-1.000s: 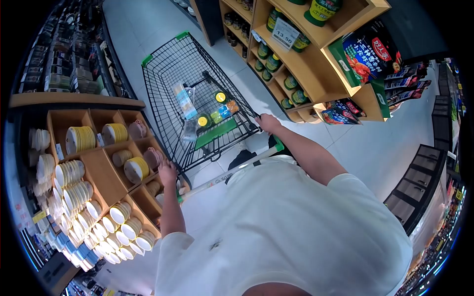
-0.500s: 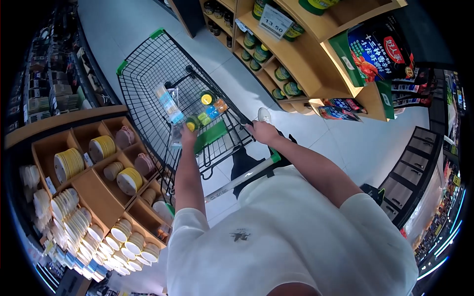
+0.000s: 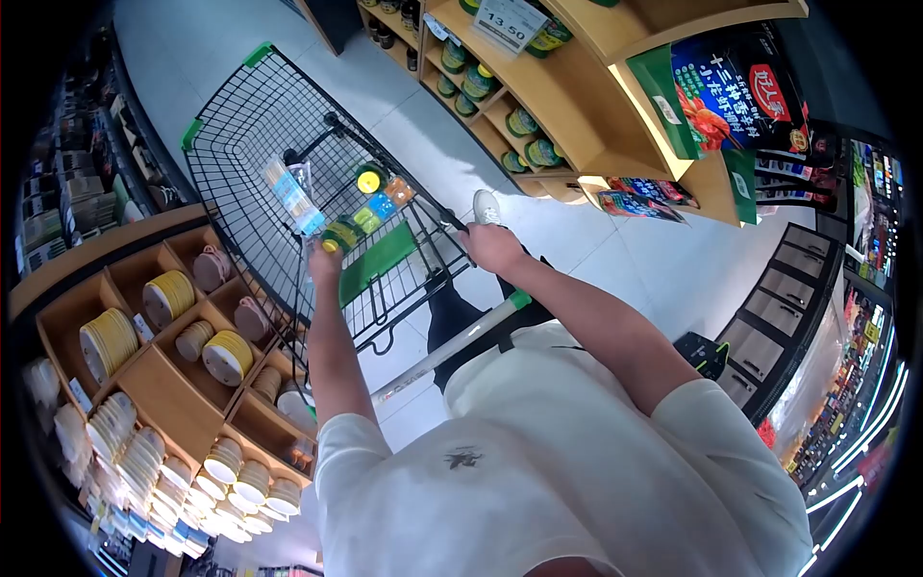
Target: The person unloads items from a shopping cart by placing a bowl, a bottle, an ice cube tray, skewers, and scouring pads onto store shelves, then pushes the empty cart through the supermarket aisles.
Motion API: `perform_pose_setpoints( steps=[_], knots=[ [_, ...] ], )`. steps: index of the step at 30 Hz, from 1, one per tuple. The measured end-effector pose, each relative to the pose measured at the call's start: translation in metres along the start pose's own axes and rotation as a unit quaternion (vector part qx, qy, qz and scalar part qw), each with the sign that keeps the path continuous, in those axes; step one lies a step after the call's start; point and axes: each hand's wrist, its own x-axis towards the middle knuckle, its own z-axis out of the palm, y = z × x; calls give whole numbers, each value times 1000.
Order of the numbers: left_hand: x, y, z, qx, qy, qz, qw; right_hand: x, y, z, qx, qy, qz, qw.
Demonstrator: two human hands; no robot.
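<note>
Left hand (image 3: 325, 267) nearer; green jar (image 3: 345, 231) at its fingertips, lid end towards it, long axis slanting away rightward; grip unclear. Right hand (image 3: 494, 249) apart, closed on cart rim (image 3: 446, 214).

The floor (image 3: 615, 279) is laid with pale, smooth tiles marked by thin joints, with bright glare towards the right and shadow beside the shelving. On the left stands a light wooden rack (image 3: 168, 389) divided into square compartments, with dark, densely stocked shelving (image 3: 77, 183) beyond it. Across the aisle, a wooden shelf unit (image 3: 577, 115) holds green jars (image 3: 476, 85), a price card (image 3: 510, 24) and dark printed packets (image 3: 740, 91). Farther right run black-framed cabinets (image 3: 760, 341) with greyish panels, and white light strips (image 3: 870, 413) glow near the edge
</note>
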Motion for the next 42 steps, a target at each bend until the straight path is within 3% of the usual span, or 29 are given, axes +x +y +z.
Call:
perform_pose_setpoints(
  steps=[8, 12, 15, 19, 21, 23, 25, 27, 31, 32, 33, 35, 37, 38, 41, 42],
  knots=[
    [-103, 38, -134, 24, 81, -35, 996, 8, 6, -3, -19, -16, -2, 1000],
    [-172, 88, -188, -21, 178, 45, 983, 6, 3, -11, -47, 1, -15, 999],
    [-209, 126, -228, -61, 217, 87, 970, -4, -2, -12, -64, 95, -84, 990],
    [-239, 172, -250, -155, 207, 164, 952, -19, -8, -29, 21, 165, -377, 911],
    [-264, 215, -262, -110, 215, 261, 935, -32, -17, -41, 7, 178, -449, 876],
    [-277, 244, -263, -66, 248, 391, 884, -44, -25, -47, 37, 238, -438, 866],
    [-285, 264, -253, -99, 233, 411, 876, -42, -22, -49, 112, 303, -401, 857],
    [-279, 278, -243, -126, 235, 427, 864, -47, -11, -58, 122, 282, -365, 879],
    [-266, 302, -223, -188, 116, 326, 919, -59, 21, -84, 151, 243, -310, 906],
    [-259, 304, -218, -255, 48, 304, 917, -62, 27, -90, 164, 220, -298, 914],
    [-241, 297, -205, -340, -23, 305, 889, -64, 35, -95, 177, 191, -290, 921],
    [-194, 291, -177, -383, -70, 357, 849, -66, 44, -104, 204, 130, -272, 931],
    [-184, 317, -167, -465, -158, 313, 813, -71, 47, -127, 258, 41, -268, 928],
    [-166, 315, -146, -493, -170, 224, 823, -71, 51, -133, 288, -12, -247, 925],
    [-148, 343, -134, -588, -301, 181, 729, -64, 65, -144, 339, -108, -217, 909],
    [-144, 348, -130, -562, -316, 176, 744, -61, 70, -146, 355, -128, -205, 903]
  ],
)
